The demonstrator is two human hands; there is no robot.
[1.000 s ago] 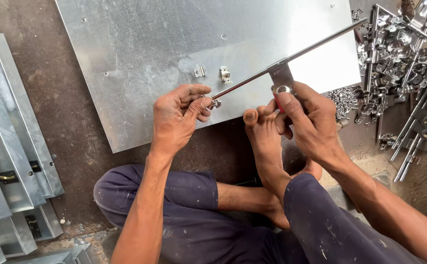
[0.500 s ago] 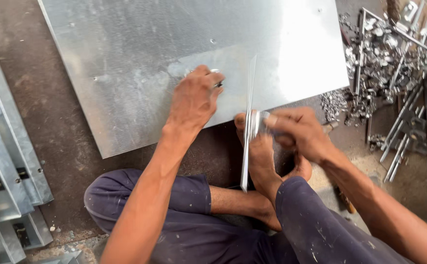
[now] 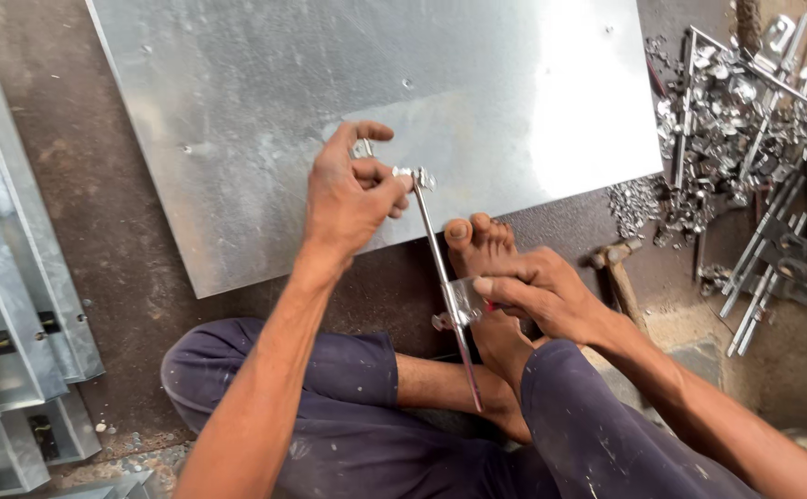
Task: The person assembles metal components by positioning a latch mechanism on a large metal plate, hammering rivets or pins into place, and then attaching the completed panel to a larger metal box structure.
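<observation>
1. I'm watching the thin metal rod. It runs steeply from the galvanised sheet down past the bare foot toward the lap, gripped only at its top and at the middle. My worry is that the lower end hangs free just over the leg and could swing or jab there if either grip eases.
2. The small fitting at the rod's top looks loosely seated to me. A twist from the fingers could let it drop onto the sheet or the dirt floor.
3. The flat bracket sits right against the toes, and I judge a slip would pinch or scrape them.
4. The hammer lies just behind the right wrist, close enough for an elbow to knock it.
5. My left hand is curled closed, fingertips pinched on the fitting and the rod's top end, over the sheet's near edge.
6. My right hand is closed too, thumb and fingers clamped on the bracket at mid-rod, resting on the foot.
7. Loose metal parts are heaped well off to the right, and channel sections lie at the left.
</observation>
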